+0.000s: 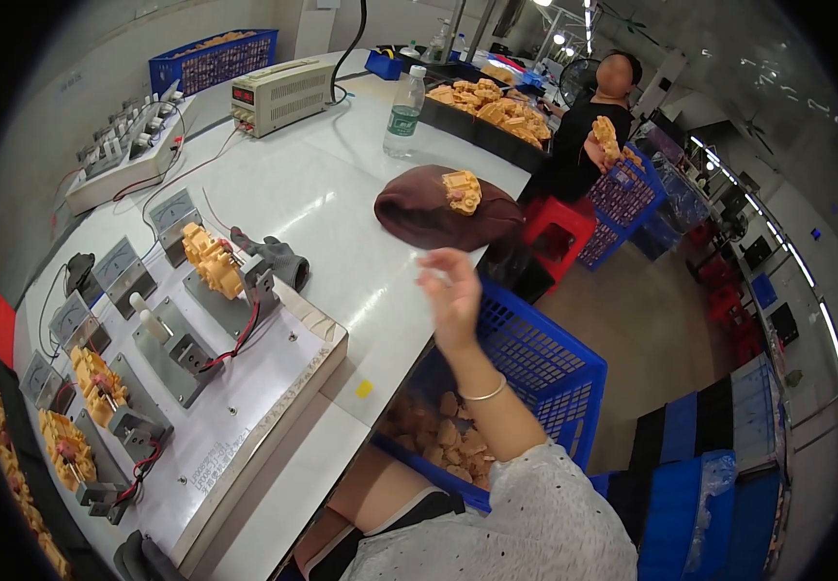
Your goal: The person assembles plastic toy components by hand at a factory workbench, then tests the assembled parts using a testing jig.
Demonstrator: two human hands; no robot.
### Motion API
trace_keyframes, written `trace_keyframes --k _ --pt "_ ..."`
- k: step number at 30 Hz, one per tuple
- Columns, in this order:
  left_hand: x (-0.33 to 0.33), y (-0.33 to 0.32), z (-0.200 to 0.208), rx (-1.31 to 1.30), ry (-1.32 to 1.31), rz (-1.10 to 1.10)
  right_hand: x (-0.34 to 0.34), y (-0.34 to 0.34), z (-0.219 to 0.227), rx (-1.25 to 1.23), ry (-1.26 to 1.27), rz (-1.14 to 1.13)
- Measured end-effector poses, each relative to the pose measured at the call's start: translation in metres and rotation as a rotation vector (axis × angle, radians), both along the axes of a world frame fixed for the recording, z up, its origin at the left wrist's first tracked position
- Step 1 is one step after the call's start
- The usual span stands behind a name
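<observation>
My right hand (453, 298) hovers above the table edge, fingers loosely bent and apart, with nothing seen in it. Just beyond it lies a dark brown cloth bundle (419, 208), with a yellow moulded plastic part (462, 192) resting on top. Below my right forearm stands a blue crate (535, 339) holding several similar parts (448, 441). To the left is a white test board (254, 426) with small metal stands. Yellow parts sit on three of them: a far one (212, 259), a middle one (99, 387) and a near one (67, 450). My left hand is out of view.
A grey glove (279, 259) lies behind the board, near dial meters (119, 266). Farther back are a power supply (281, 97), a water bottle (403, 114) and a black tray (487, 126) of yellow parts. A co-worker (593, 126) holds a part beside a red stool (557, 232).
</observation>
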State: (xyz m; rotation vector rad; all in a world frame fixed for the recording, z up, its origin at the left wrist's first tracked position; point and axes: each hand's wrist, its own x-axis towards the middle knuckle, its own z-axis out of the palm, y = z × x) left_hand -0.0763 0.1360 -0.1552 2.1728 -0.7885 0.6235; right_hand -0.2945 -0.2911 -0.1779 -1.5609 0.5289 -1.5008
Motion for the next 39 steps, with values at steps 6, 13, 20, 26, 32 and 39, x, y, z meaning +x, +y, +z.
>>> trace_keyframes --k 6,13,20,26,32,39 --pt "-0.002 -0.007 -0.001 -0.220 -0.097 0.051 -0.100 -0.151 0.015 -0.204 0.314 -0.824" --pt "0.003 -0.008 -0.012 -0.284 -0.167 0.061 -0.201 -0.264 0.074 -0.180 0.833 -1.582" --pt "0.033 0.062 -0.058 -0.023 0.027 0.130 -0.231 -0.299 0.084 -0.326 1.189 -1.597" --pt "-0.012 -0.016 -0.001 0.110 -0.359 0.187 -0.203 -0.246 0.092 -0.916 0.737 -1.041" --pt "-0.073 -0.103 0.027 -0.308 0.068 -0.580 -0.034 -0.010 0.037 -0.060 0.088 0.443" --pt "-0.099 -0.129 0.039 -0.734 0.647 -0.486 0.077 0.136 0.052 -0.271 0.147 0.974"
